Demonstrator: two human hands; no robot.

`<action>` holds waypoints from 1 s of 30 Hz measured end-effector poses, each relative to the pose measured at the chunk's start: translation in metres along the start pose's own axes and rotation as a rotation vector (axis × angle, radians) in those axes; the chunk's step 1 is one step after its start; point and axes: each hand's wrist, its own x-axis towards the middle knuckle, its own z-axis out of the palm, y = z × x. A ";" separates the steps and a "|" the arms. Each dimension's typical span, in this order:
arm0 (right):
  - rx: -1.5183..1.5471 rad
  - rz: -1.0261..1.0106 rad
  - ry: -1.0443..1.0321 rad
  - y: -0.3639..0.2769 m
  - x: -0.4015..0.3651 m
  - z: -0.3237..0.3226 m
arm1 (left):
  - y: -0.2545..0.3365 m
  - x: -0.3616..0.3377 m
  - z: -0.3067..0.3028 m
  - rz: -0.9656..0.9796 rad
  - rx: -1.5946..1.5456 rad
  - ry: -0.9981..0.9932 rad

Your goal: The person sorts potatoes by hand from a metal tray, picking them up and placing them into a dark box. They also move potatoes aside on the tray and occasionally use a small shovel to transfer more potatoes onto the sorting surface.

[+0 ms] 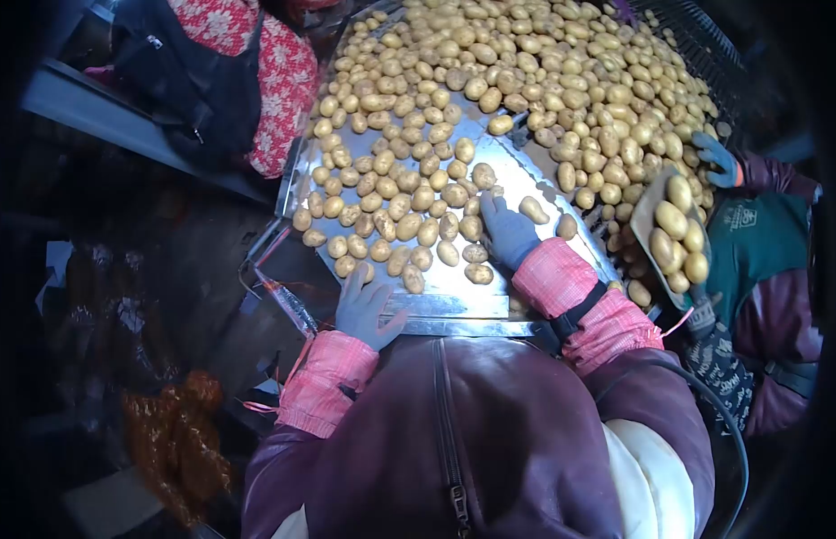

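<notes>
Both my hands wear grey-blue gloves. At the near left edge of the metal tray (454,307), my left hand (365,312) lies with its fingers spread, their tips beside a potato (364,270). Farther up the tray, my right hand (510,233) is flat with its fingers stretched out, touching or nearly touching a potato (484,176). Neither hand grips anything. Many loose potatoes (409,225) lie between and beyond my hands. Right of my right hand are two more, a lighter potato (533,210) and a darker one (567,226).
A large potato heap (607,99) fills the far right, with dark metal bars (696,36) behind it. At right, another person's gloved hand (717,160) reaches in, beside a scoop (649,199) loaded with potatoes. Someone in red floral clothing (283,94) stands at upper left. An orange-brown plastic bag (177,440) lies lower left.
</notes>
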 end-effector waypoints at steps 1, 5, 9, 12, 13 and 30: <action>0.026 -0.039 0.016 0.001 -0.001 -0.007 | 0.000 0.000 0.001 0.007 -0.002 0.008; 0.101 -0.068 0.148 0.015 -0.021 -0.020 | -0.004 -0.007 0.002 -0.067 -0.082 -0.019; 0.213 0.035 0.230 0.011 -0.049 -0.037 | 0.017 0.021 -0.019 -0.048 -0.192 -0.038; 0.125 0.026 0.230 0.008 -0.059 -0.038 | 0.016 0.041 -0.013 0.142 -0.048 -0.225; 0.145 0.013 0.246 0.004 -0.059 -0.036 | 0.010 0.046 -0.012 0.164 0.001 -0.249; -0.282 -0.246 -0.113 -0.124 0.048 0.001 | -0.067 0.053 -0.012 0.010 0.202 0.159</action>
